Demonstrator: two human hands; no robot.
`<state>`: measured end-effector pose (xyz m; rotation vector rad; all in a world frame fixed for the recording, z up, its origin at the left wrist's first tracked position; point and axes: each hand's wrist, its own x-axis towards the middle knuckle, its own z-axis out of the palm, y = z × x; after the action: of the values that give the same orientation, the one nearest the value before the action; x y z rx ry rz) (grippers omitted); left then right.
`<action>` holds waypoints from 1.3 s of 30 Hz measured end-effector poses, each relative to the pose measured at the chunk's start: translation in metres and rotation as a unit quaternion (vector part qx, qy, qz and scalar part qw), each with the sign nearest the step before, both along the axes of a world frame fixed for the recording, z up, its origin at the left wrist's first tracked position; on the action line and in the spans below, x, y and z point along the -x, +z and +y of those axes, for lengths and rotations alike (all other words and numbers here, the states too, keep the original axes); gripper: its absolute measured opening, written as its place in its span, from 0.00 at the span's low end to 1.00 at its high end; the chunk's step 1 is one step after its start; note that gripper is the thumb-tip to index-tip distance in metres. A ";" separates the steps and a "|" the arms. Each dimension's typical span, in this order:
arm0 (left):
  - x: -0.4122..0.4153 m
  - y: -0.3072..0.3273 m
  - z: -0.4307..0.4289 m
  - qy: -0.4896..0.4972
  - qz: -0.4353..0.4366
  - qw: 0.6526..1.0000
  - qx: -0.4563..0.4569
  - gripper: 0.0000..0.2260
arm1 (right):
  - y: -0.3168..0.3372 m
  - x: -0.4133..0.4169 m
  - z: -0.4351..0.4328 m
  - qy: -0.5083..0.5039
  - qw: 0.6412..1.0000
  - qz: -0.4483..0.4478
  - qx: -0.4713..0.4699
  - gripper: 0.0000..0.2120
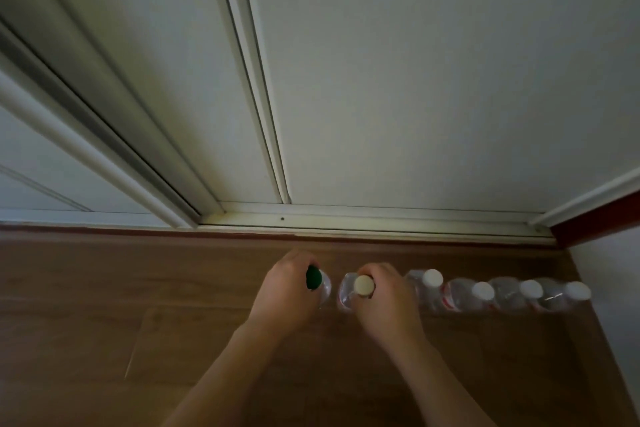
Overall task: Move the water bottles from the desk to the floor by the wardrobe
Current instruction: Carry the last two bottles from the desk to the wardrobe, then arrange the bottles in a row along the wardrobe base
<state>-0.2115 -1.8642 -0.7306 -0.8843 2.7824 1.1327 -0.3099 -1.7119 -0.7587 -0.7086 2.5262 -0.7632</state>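
Seen from above, a row of clear water bottles stands on the wooden floor (104, 322) in front of the white sliding wardrobe doors (415, 80). My left hand (284, 295) grips a clear bottle with a dark green cap (313, 277), upright, at the row's left end. My right hand (384, 298) grips the neighbouring bottle with a cream cap (363, 285). To its right stand several white-capped bottles (483, 291) with red labels, reaching almost to the right wall.
The wardrobe's bottom track (381, 224) runs just behind the bottles. A white wall (616, 288) with a red strip closes the right side. Bare wooden floor extends to the left of the row and toward me.
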 end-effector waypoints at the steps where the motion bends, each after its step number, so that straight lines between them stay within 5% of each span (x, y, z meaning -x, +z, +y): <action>1: 0.003 -0.009 0.000 0.001 -0.002 1.000 -0.001 0.09 | -0.009 0.002 -0.001 -0.004 1.000 0.003 -0.004 0.16; 18: 0.015 -0.072 -0.010 -0.030 -0.012 0.999 0.017 0.11 | -0.056 0.021 -0.001 -0.027 0.999 0.020 -0.040 0.17; 24: 0.015 -0.070 -0.013 -0.015 -0.001 0.999 0.033 0.17 | -0.055 0.021 0.005 -0.027 0.997 0.032 -0.067 0.25; 39: 0.044 0.001 -0.005 -0.031 0.096 0.991 0.089 0.23 | 0.041 0.051 0.006 0.009 0.989 0.147 -0.028 0.21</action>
<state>-0.2555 -1.8691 -0.7301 -0.7303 3.0840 1.0243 -0.3610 -1.7056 -0.7174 -0.8787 2.7871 -0.6168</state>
